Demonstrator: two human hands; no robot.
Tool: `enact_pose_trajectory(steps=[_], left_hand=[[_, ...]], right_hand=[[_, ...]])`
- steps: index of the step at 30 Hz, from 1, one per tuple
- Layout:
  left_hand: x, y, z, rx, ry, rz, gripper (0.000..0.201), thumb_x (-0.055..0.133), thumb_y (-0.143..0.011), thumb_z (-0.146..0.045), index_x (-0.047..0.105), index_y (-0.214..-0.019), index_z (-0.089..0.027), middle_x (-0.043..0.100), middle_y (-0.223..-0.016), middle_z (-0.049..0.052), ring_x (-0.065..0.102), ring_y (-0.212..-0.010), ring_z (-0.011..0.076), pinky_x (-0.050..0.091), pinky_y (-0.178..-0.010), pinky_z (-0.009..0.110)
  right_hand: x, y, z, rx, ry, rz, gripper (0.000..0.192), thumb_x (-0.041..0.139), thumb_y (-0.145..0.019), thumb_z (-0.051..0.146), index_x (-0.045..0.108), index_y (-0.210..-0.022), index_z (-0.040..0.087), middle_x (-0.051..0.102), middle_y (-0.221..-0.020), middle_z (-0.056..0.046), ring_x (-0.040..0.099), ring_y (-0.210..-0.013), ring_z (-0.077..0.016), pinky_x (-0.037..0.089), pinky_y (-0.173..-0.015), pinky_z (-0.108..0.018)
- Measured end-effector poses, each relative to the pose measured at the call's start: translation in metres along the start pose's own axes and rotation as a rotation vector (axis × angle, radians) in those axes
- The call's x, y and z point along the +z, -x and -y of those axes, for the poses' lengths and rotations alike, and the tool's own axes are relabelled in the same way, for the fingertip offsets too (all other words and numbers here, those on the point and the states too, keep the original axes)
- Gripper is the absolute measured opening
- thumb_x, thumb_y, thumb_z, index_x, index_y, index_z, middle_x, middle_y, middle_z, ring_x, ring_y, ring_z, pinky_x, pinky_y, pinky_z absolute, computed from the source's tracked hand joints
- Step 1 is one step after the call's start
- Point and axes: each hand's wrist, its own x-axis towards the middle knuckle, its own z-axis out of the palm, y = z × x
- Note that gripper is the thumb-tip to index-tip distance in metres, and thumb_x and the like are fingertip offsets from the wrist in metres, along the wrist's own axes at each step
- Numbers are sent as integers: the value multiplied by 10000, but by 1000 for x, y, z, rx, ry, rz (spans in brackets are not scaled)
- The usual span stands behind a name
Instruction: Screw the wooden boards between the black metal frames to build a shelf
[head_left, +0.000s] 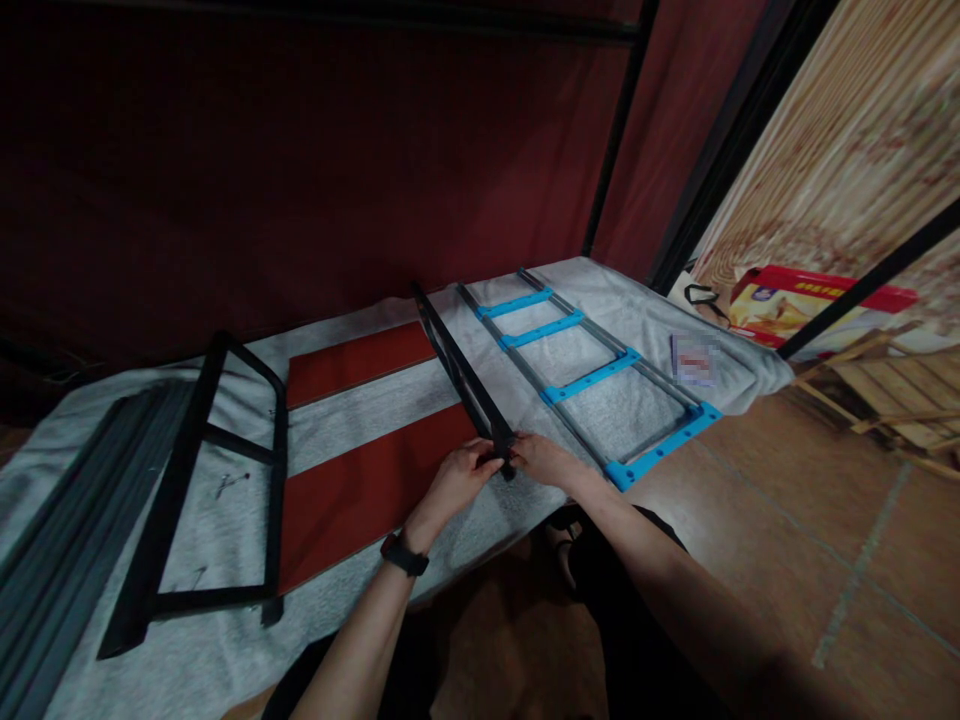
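Across a low worktop (pixel 225 620) draped in a grey cloth, both hands meet at the near edge on the end of a long black bar (pixel 461 372), which runs away from the person toward the dark red back wall (pixel 300 150). The left hand (pixel 459 477), a dark watch on its wrist, has its grip closed on the bar's near end from the left; the right hand (pixel 546 459) has its grip pinched closed on the same end from the right, the fingertips of the two nearly touching. Just right of the bar lies a grey frame with blue cross-pieces (pixel 592 378), ladder-like, reaching to the worktop's near right corner. Left of the bar lie two red panels (pixel 352 490), and beyond them a black rectangular frame (pixel 210 480); grey slats (pixel 60 540) rest at the far left edge. Reddish-brown floor tiles (pixel 825 560) spread to the right, where a red box (pixel 810 305) sits near a wooden rack (pixel 892 390), and black uprights stand against a wood-patterned wall.
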Motion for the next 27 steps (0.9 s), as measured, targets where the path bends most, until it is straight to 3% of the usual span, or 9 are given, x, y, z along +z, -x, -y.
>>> enact_pose_trajectory(steps=[3, 7, 11, 14, 21, 24, 27], left_hand=[[-3, -1, 5, 20, 32, 24, 213, 605, -912, -316, 692, -1069, -201, 716, -1098, 54, 668, -1025, 193, 513, -926, 299], [-24, -3, 19, 56, -136, 7, 362, 636, -890, -329, 629, -1239, -232, 639, -1312, 64, 570, -1230, 222, 430, -1064, 358], [-44, -6, 37, -260, -504, -205, 448, 481, -967, -344, 520, -1383, -184, 562, -1404, 152, 488, -1311, 300, 380, -1080, 460], [-49, -10, 49, -384, -682, -221, 491, 429, -979, -424, 545, -1356, -132, 595, -1322, 202, 522, -1238, 350, 387, -1032, 478], [-58, -22, 63, -403, -674, -151, 507, 514, -924, -536, 637, -1233, -154, 617, -1219, 189, 537, -1170, 357, 409, -958, 484], [-60, -23, 63, -383, -680, -149, 501, 512, -924, -544, 640, -1201, -147, 613, -1219, 188, 539, -1156, 352, 412, -955, 476], [-59, -24, 61, -369, -675, -146, 473, 501, -933, -529, 630, -1184, -150, 613, -1231, 178, 542, -1162, 338, 418, -955, 461]], right_hand=[[2, 0, -2, -40, 14, 5, 241, 519, -940, 139, 664, -1129, 103, 673, -1179, -160, 633, -1119, -210, 455, -975, -298], [5, 0, -4, -63, 52, -9, 240, 494, -955, 155, 662, -1116, 93, 679, -1154, -170, 605, -1171, -235, 454, -1002, -334], [6, 0, -4, -66, 54, -18, 223, 496, -952, 157, 680, -1069, 108, 685, -1146, -168, 599, -1182, -237, 461, -1008, -338], [6, -1, -3, -50, 43, -12, 218, 498, -950, 157, 684, -1058, 124, 684, -1156, -160, 609, -1168, -227, 461, -1008, -332], [6, 5, 0, -20, 64, -6, 301, 488, -922, 159, 625, -1182, 99, 642, -1239, -175, 583, -1222, -244, 435, -1029, -338], [2, 12, 12, 2, 45, -21, 385, 566, -905, 291, 596, -1246, 115, 617, -1280, -172, 582, -1212, -279, 447, -1007, -367], [-2, 15, 29, 74, 62, -83, 430, 524, -947, 437, 602, -1268, 161, 632, -1254, -162, 592, -1181, -290, 463, -951, -373]])
